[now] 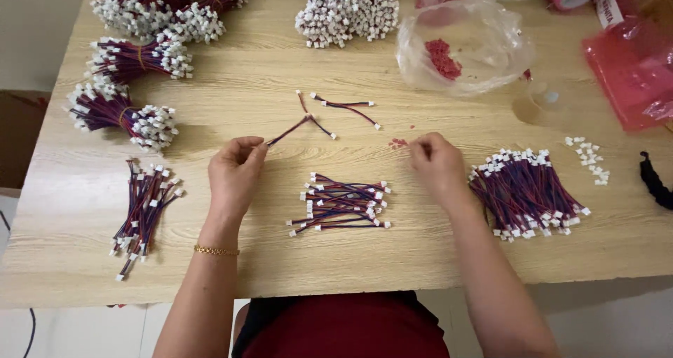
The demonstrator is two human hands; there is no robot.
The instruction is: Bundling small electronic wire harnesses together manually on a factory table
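Mid-sorting, by the look of it: left hand point(235, 172) pinched shut on one end of a short wire lead point(298, 125), long axis slanting up and to the right across the table point(420, 260), far end touching another lead. Right hand point(438, 163) curled, fingertips down near small red bits point(397, 143); grip impossible to tell. Probably next: careful placing on the centre pile point(341, 204).

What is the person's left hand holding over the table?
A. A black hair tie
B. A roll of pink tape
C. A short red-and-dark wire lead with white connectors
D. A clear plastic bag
C: the left hand pinches one end of a short wire lead, which stretches up and to the right over the wooden table; the tape, bag and black item lie untouched far off.
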